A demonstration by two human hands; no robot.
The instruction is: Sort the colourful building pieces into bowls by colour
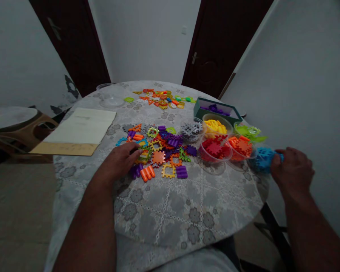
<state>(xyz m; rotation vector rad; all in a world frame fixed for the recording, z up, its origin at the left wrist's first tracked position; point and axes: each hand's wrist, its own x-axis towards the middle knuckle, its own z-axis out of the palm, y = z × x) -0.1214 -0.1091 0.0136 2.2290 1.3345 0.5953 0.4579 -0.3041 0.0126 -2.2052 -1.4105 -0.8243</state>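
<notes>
My left hand (123,160) rests at the left edge of a mixed pile of plastic building pieces (158,157), its thumb and forefinger apart over green and yellow ones. Orange and purple peg-shaped pieces (147,173) lie just in front of its fingers. On the far right, my right hand (294,170) is closed at a clear tub of blue pieces (261,159). A blue piece shows between its thumb and fingers; the other fingertips are hidden.
Clear tubs hold red (215,147), orange (240,146), yellow (215,126) and grey pieces (191,129). Behind them stands a green box (198,109) with purple pieces. More pieces (161,99) lie farther back. A paper-covered board (79,126) and an empty clear tub (112,100) are at left.
</notes>
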